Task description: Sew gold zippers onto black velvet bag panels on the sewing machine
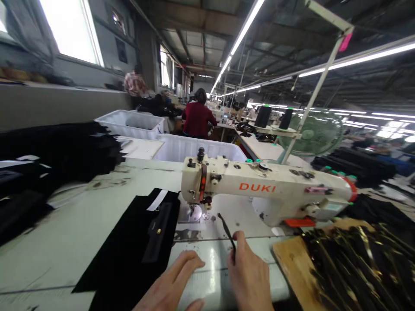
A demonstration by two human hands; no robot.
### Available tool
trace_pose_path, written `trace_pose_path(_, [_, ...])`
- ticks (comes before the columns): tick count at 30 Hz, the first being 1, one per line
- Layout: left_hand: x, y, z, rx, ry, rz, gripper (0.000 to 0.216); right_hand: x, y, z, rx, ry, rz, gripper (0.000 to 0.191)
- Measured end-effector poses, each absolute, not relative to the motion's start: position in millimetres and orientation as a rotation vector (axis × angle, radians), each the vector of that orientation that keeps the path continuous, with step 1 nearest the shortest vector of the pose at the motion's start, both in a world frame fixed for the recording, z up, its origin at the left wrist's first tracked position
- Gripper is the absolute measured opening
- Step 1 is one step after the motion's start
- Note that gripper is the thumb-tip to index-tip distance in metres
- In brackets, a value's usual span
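My right hand (249, 273) grips a thin dark tool with a bent tip (229, 233), which points up toward the sewing machine's bed. Fingers stretched out, my left hand (173, 280) lies low over the table beside the right edge of a black fabric panel (125, 242). Whether it touches the fabric I cannot tell. On the panel are a dark strap piece with a small gold stud (158, 231) and a white strip (157, 200). Just right of the panel's upper end is the needle area of the white sewing machine (227, 179).
Black fabric pieces (58, 151) are piled at left. To the right, a wooden board (296, 263) bears dark straps with gold-coloured parts (359, 259). White plastic bins (201, 144) stand behind the machine. A person in a dark red top (198, 119) sits farther back, near a green fan (313, 131).
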State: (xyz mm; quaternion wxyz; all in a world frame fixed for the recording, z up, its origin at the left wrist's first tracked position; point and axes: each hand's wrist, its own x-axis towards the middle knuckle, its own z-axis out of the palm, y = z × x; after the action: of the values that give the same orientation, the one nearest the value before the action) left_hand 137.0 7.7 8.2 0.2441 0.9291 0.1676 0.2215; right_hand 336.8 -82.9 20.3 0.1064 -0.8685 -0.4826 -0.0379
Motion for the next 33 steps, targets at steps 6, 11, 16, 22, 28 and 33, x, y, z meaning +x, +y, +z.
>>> trace_pose_path(6, [148.1, 45.1, 28.8, 2.745, 0.459, 0.343, 0.075, 284.2, -45.2, 15.8, -2.424, -1.765, -0.022, 0.049])
trace_pose_path(11, [154.9, 63.7, 30.2, 2.844, 0.355, 0.253, 0.07, 332.8, -40.1, 42.1, -2.011, -1.895, 0.343, 0.024])
trace_pose_path(16, [148.4, 82.8, 38.5, 2.771, 0.342, 0.342, 0.054, 364.0, -19.3, 34.0, -1.672, -2.226, 0.173, 0.04])
trace_pose_path(22, [142.2, 183.2, 33.2, 2.657, 0.652, 0.535, 0.037, 368.3, -16.1, 12.3, -1.597, -2.22, 0.115, 0.036])
trace_pose_path(28, [151.0, 206.0, 15.4, 2.551, 0.631, 0.431, 0.021, 367.4, -19.9, 3.9, -1.607, -2.236, 0.139, 0.037])
trace_pose_path(33, [163.7, 164.5, 5.6, 2.41, 0.709, 0.506, 0.021, 362.8, -22.6, 2.2, -1.633, -2.284, 0.124, 0.044])
